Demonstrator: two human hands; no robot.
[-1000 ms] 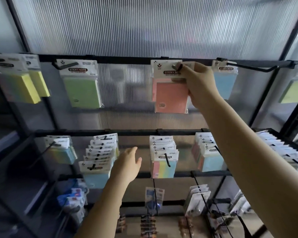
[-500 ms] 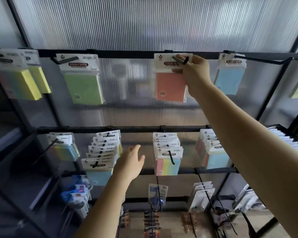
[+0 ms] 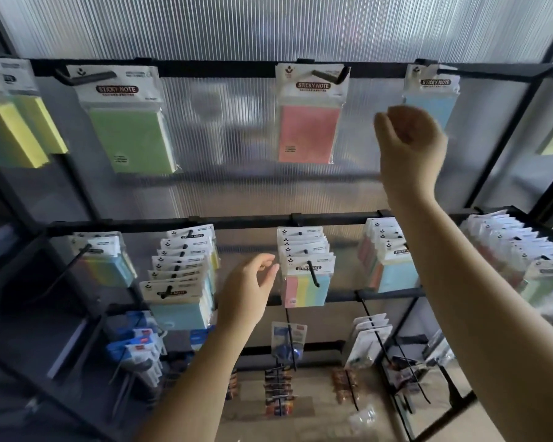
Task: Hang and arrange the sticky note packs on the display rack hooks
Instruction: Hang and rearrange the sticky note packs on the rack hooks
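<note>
A pink sticky note pack hangs alone on a black hook of the top rail. My right hand hovers to its right, apart from it, fingers loosely curled and holding nothing; it covers part of a blue pack. A green pack and yellow packs hang further left on the top rail. My left hand floats open in front of the second rail, just left of a striped multicolour pack.
The second rail carries several hooks full of packs, including blue ones and a dense row at the far right. Lower hooks hold pens and small items. A ribbed translucent panel backs the rack.
My right hand has let go of the pink pack and dropped down and to the right. The pack now hangs free on its hook. My left hand has barely moved.
</note>
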